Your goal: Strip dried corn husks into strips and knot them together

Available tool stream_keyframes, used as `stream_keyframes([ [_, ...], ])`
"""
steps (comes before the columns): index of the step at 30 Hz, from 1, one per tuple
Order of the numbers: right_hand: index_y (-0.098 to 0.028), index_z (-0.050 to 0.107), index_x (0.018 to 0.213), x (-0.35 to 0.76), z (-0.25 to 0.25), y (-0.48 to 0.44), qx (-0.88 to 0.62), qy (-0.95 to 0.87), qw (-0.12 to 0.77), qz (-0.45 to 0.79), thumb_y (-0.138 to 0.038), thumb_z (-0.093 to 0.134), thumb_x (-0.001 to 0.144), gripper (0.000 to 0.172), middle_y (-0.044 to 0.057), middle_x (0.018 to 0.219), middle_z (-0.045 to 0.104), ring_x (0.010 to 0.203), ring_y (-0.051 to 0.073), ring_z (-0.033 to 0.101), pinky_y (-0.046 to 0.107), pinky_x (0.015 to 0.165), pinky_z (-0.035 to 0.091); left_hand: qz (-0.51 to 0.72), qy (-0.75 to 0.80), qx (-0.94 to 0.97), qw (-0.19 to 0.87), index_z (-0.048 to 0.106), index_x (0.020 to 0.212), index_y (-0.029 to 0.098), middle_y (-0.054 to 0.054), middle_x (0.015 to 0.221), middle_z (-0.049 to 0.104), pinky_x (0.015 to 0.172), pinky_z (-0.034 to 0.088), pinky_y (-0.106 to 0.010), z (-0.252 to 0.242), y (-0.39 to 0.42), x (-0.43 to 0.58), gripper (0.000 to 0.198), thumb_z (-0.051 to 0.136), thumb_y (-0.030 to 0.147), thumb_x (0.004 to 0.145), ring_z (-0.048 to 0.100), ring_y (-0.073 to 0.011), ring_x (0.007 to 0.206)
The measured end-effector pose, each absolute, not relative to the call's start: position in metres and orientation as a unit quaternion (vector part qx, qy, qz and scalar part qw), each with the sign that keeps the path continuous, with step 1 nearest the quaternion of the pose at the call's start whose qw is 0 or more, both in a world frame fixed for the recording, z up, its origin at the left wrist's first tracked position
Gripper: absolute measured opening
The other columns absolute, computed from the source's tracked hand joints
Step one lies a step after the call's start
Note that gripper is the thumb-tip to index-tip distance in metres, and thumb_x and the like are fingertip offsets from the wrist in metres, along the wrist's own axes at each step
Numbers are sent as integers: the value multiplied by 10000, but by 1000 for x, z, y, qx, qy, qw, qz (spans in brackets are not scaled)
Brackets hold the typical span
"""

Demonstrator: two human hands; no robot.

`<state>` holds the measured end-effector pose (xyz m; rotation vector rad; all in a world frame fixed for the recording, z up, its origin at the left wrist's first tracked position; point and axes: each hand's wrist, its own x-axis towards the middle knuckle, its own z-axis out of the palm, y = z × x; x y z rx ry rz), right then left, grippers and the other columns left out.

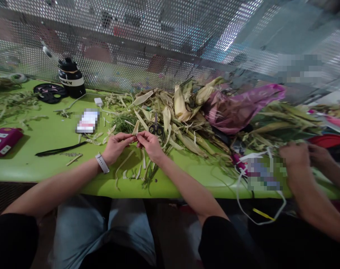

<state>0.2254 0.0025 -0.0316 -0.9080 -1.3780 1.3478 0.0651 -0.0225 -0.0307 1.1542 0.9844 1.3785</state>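
Note:
Both my hands meet over the green table (82,164), fingertips nearly touching. My left hand (118,146), with a pale watch on its wrist, is closed in a pinch on a small pale husk piece (135,128) that points upward. My right hand (150,145) pinches at the base of the same piece. Just beyond them lie dark scissors (156,128) and a clump of thin green strands (122,125). A large pile of dry corn husks (181,108) spreads behind and to the right. Husk strips (144,158) lie below my hands.
A phone (87,121), a black strap (60,150), a magenta device (5,142) and a black bottle (71,79) are on the left. At right are a pink plastic bag (239,108), white cables (238,186) and another person's hands (296,155). A perforated metal screen (130,48) stands behind.

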Motion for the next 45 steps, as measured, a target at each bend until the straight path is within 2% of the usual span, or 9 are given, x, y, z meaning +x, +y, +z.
stream_keyframes([
  [5, -200, 580, 853, 223, -31, -1, -369, -582, 494, 530, -571, 700, 741, 406, -33, 714, 623, 565, 86, 544, 246, 569, 452, 596, 383, 554, 438, 806, 840, 197, -45, 815, 667, 621, 498, -247, -35, -18, 62, 232, 823, 376, 693, 604, -127, 718],
  [20, -212, 555, 864, 222, -35, -1, -360, -676, 435, 474, -608, 561, 842, 397, -15, 733, 607, 605, 119, 563, 266, 592, 464, 610, 404, 557, 392, 774, 813, 158, -51, 780, 683, 678, 480, -274, -35, -16, 59, 274, 790, 416, 721, 603, -141, 725],
  [22, -208, 584, 881, 230, -30, 3, -382, -726, 407, 402, -557, 532, 880, 353, 5, 777, 643, 655, 138, 589, 283, 644, 479, 604, 414, 547, 406, 762, 821, 144, -52, 772, 694, 654, 468, -265, -32, -15, 57, 319, 794, 441, 709, 591, -134, 699],
  [25, -201, 630, 898, 254, -18, 14, -477, -788, 338, 193, -451, 527, 910, 270, 44, 870, 686, 761, 174, 612, 309, 733, 468, 599, 421, 531, 426, 749, 863, 131, -41, 746, 689, 601, 439, -247, -25, -14, 54, 381, 791, 474, 706, 555, -112, 643],
  [29, -181, 637, 962, 281, -10, 33, -639, -729, 246, 17, -406, 488, 933, 272, 108, 1026, 690, 892, 225, 636, 339, 801, 464, 605, 419, 509, 447, 741, 892, 124, -29, 727, 670, 569, 419, -237, -21, -13, 50, 427, 796, 497, 692, 518, -94, 601],
  [33, -158, 596, 1096, 279, -14, 46, -703, -695, 154, -2, -458, 527, 898, 367, 148, 1077, 694, 946, 280, 662, 369, 796, 477, 607, 415, 487, 471, 743, 890, 126, -37, 741, 677, 594, 435, -245, -22, -10, 48, 439, 812, 498, 667, 538, -105, 628],
  [37, -127, 580, 1147, 273, -18, 51, -738, -663, 124, 9, -473, 552, 857, 453, 178, 1037, 718, 951, 311, 682, 385, 792, 483, 604, 409, 482, 486, 745, 882, 128, -39, 753, 685, 602, 435, -242, -24, -8, 46, 445, 818, 501, 651, 546, -103, 637],
  [42, -167, 662, 1045, 286, -20, 57, -753, -638, 156, 53, -425, 615, 767, 382, 127, 999, 740, 942, 271, 683, 322, 747, 473, 602, 409, 477, 493, 742, 865, 129, -34, 734, 679, 586, 418, -238, -27, -6, 46, 423, 814, 489, 656, 528, -94, 616],
  [45, -184, 710, 876, 297, -23, 62, -739, -646, 172, 90, -400, 661, 707, 278, 79, 879, 742, 840, 227, 676, 282, 682, 446, 601, 404, 476, 499, 741, 856, 129, -32, 731, 674, 585, 411, -237, -28, -6, 47, 409, 818, 475, 652, 525, -90, 614],
])
